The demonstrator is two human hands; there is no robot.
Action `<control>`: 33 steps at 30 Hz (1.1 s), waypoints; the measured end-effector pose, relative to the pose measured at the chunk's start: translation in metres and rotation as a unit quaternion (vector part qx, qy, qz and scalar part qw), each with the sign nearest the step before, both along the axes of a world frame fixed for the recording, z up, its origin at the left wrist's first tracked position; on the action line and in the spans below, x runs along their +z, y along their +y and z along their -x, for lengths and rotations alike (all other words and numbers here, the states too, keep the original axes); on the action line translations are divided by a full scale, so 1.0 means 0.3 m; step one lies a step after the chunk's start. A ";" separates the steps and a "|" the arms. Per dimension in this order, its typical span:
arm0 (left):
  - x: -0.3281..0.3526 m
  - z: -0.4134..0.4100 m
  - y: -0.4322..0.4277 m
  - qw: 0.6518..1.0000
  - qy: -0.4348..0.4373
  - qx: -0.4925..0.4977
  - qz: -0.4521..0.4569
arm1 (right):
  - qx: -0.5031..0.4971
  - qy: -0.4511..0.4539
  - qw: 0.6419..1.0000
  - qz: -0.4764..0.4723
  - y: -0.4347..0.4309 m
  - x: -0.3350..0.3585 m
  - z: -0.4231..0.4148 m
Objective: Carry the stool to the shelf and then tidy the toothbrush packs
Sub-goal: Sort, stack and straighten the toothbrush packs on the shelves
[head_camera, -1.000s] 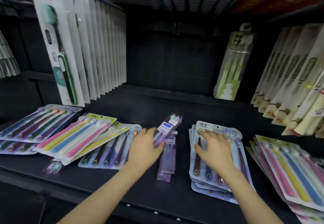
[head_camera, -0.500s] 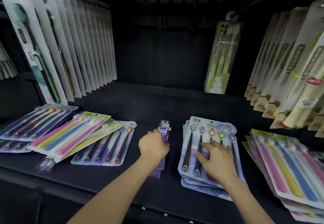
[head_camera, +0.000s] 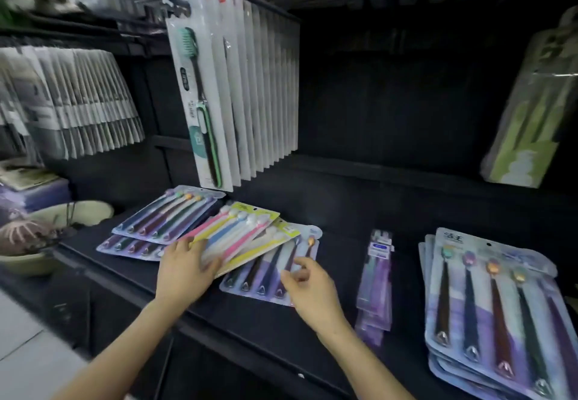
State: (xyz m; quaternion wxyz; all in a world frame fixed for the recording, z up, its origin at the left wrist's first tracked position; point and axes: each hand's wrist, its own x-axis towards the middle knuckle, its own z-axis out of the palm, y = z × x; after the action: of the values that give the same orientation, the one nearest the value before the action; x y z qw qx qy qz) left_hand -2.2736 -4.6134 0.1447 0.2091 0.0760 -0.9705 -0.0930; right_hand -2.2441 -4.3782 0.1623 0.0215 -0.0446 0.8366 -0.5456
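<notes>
Several toothbrush packs lie flat on the black shelf (head_camera: pixel 328 212). My left hand (head_camera: pixel 184 271) rests palm down on the near end of the yellow-backed pack of pink and blue brushes (head_camera: pixel 240 230). My right hand (head_camera: pixel 312 293) hovers with fingers curled over the purple pack of dark brushes (head_camera: pixel 266 274) that lies partly under the yellow one. Two more purple packs (head_camera: pixel 162 218) lie at the left. A slim stack of small purple packs (head_camera: pixel 377 277) lies in the middle. A neat stack of purple packs (head_camera: pixel 488 299) sits at the right. No stool is in view.
White packs (head_camera: pixel 250 87) hang in a row from a hook above the left packs. More hang at the far left (head_camera: pixel 78 102), and a green pack (head_camera: pixel 531 112) hangs at the right. A bowl-shaped planter (head_camera: pixel 40 234) stands left of the shelf. Pale floor shows at the bottom left.
Both hands have left the slim middle packs and the right stack and moved left to the overlapping packs. The view has swung left, bringing the planter into sight.
</notes>
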 end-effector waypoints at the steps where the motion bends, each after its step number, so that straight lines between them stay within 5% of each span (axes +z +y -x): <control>1: -0.001 0.019 -0.050 0.999 -0.030 0.017 -0.011 | 0.004 -0.032 0.999 0.016 -0.048 -0.010 0.031; 5: -0.025 0.085 -0.167 0.989 -0.143 0.018 -0.014 | -0.036 -0.073 0.996 0.026 -0.210 -0.074 0.154; 16: -0.041 0.078 -0.153 0.990 -0.101 -0.080 -0.050 | -0.110 -0.075 0.988 -0.081 -0.396 -0.063 0.263; 23: -0.003 0.100 -0.195 0.952 -0.092 -0.202 -0.210 | -0.190 -0.067 0.979 0.024 -0.298 -0.085 0.261; 29: 0.007 0.219 -0.242 0.968 -0.148 -0.175 -0.107 | -0.263 -0.048 0.958 0.108 -0.182 -0.120 0.207; 33: 0.007 0.248 -0.214 0.954 -0.177 -0.180 -0.165 | -0.253 -0.053 0.959 0.114 -0.264 -0.106 0.205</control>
State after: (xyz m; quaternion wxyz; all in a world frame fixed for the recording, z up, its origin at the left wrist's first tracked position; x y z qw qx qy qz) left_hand -2.3480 -4.6775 0.1466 -0.0020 -0.0510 -0.9608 -0.2724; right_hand -2.3056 -4.4574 0.1304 -0.0778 0.1950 0.7505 -0.6267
